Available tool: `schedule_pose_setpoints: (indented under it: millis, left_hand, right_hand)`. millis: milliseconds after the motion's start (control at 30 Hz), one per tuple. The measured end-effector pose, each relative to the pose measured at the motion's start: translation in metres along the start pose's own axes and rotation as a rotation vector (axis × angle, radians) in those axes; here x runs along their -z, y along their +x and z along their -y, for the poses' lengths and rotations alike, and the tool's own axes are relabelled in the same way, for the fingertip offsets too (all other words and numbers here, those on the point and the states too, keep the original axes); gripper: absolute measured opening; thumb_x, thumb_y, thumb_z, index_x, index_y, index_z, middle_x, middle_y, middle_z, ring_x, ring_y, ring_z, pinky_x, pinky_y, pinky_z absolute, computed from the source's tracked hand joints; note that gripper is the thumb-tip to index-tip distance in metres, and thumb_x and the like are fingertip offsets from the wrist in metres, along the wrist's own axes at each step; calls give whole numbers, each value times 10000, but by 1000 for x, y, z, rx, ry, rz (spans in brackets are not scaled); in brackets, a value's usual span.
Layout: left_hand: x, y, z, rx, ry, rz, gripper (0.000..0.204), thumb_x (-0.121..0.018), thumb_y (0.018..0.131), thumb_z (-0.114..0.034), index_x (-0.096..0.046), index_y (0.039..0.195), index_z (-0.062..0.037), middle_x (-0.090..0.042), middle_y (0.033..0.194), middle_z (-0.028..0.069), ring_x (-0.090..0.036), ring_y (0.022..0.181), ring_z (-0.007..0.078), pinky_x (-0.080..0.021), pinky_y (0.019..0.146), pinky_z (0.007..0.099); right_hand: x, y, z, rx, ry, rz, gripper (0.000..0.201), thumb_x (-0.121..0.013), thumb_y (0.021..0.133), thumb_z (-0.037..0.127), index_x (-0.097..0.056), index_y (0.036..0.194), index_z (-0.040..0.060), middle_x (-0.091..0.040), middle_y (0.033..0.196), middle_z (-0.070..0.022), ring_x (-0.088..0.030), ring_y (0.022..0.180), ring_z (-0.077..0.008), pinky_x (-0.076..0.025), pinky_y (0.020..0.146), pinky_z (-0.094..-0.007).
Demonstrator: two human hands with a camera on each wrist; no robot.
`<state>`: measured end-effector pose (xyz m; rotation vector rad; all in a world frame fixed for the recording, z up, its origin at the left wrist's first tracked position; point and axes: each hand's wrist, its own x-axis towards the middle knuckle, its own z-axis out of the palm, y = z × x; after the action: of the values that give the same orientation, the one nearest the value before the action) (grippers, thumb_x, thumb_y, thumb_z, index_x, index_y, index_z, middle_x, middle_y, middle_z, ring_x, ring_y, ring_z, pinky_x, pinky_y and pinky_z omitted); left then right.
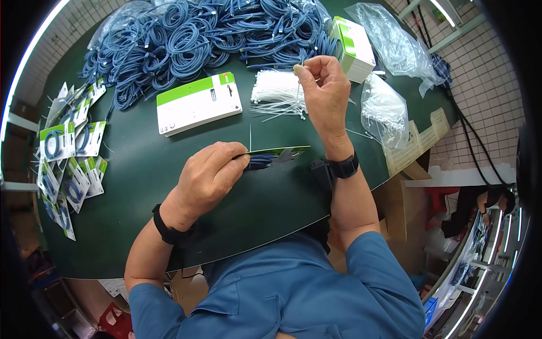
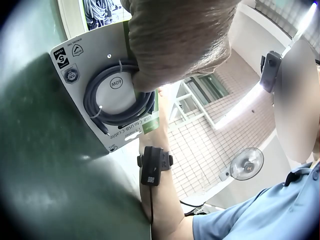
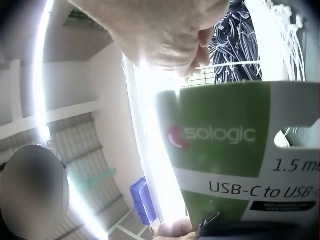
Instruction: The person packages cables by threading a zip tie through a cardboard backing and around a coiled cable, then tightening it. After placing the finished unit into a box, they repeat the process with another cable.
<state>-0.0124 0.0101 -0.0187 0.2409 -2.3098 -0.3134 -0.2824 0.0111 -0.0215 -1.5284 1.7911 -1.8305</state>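
Observation:
My left hand (image 1: 206, 178) grips a green-and-white packaging card (image 2: 82, 52) by its edge, held edge-up over the table. On the card lies a coiled dark blue USB-C cable (image 2: 92, 100), with small ties at two spots on the coil. One thin cable tie (image 1: 250, 135) stands up from the card beside the left fingertips. Raised to the right, my right hand (image 1: 329, 93) pinches a thin white cable tie (image 3: 232, 64) between thumb and finger. Behind that hand lies a heap of white cable ties (image 1: 275, 90).
Many coiled blue cables (image 1: 186, 48) cover the back of the table. A stack of blank cards (image 1: 197, 107) sits mid-table, another card stack (image 1: 355, 48) at back right. Finished-looking carded cables (image 1: 59, 141) pile at left. At right lies a bag of ties (image 1: 385, 110).

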Motion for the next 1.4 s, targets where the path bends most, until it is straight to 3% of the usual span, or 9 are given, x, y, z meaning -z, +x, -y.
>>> schedule_pose_setpoints:
  millis: [100,333,733,900,1267,1400]
  left_hand:
    - [-2,1,-1,-9,-11,-5,235,-814,749,84,-678,928,16,-703,987,125,-709,798,276,-590,676,347]
    - [-2,-1,0,-43,8,-6,189,-763,770,40,-680,940,29,-678,993,120,-695,799,265,-579,666,356]
    - [-2,-3,3,-38,10,-3,186,-766,769,33,-684,936,26,-682,996,116,-697,802,260,-580,672,358]
    - [3,1,7,-58,41,-30,186,-764,771,34,-684,939,23,-677,992,114,-693,799,259,-579,676,361]
    - [6,-1,9,-23,43,-18,231,-820,749,62,-685,928,6,-702,1000,111,-713,803,263,-596,676,352]
    - [6,-1,8,-30,51,-8,235,-819,744,60,-686,930,5,-701,1009,116,-712,804,265,-597,677,350]
  right_hand:
    - [0,1,-6,-70,107,1,153,-787,962,96,-719,1047,-11,-727,861,-36,-679,757,-79,-520,658,-203]
    - [-3,-4,-10,-308,419,261,178,-790,956,94,-760,1091,-18,-758,915,-60,-703,801,-94,-542,719,-210]
    - [-12,-13,-3,-376,528,388,229,-763,965,62,-761,1177,-23,-776,983,-71,-719,858,-109,-569,787,-226]
    - [-20,-16,-4,-301,574,421,216,-746,974,59,-759,1169,-32,-774,1001,-73,-711,869,-102,-571,787,-231]
    - [-20,-21,10,-395,248,636,159,-750,972,106,-776,1058,-26,-738,815,-31,-614,658,-40,-475,577,-185]
    - [-13,-17,16,-508,364,765,145,-725,990,103,-754,1054,-24,-742,822,-56,-629,626,-46,-479,545,-179]
